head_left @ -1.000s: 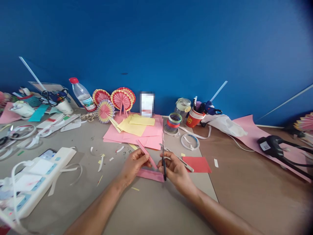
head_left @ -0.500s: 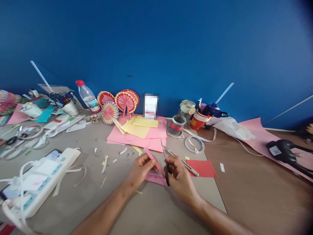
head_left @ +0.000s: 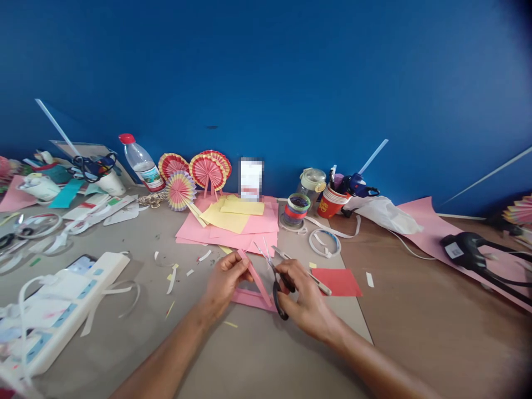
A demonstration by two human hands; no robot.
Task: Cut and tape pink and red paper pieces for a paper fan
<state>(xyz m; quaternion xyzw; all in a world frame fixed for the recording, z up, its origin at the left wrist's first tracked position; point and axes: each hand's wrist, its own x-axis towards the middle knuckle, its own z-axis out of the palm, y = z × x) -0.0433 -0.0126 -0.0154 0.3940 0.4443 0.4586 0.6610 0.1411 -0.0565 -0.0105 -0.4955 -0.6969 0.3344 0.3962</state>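
My left hand [head_left: 224, 282] pinches a folded pink paper strip [head_left: 254, 280] that stands bent over the grey table [head_left: 233, 354]. My right hand [head_left: 301, 293] grips black-handled scissors [head_left: 274, 277], whose blades are spread apart and point up beside the strip. Both hands sit close together in the middle of the table.
Pink and yellow paper sheets [head_left: 236, 224] and paper fans [head_left: 195, 172] lie behind. A red paper piece [head_left: 337, 281] and a utility knife [head_left: 307, 272] lie right of my hands. A power strip [head_left: 62, 305], a water bottle [head_left: 141, 163], tape rolls [head_left: 296, 208] and a red cup [head_left: 330, 200] surround them.
The scissor blades, closed and upright before, have spread apart and tilted left. My hands have stayed in about the same place on the strip.
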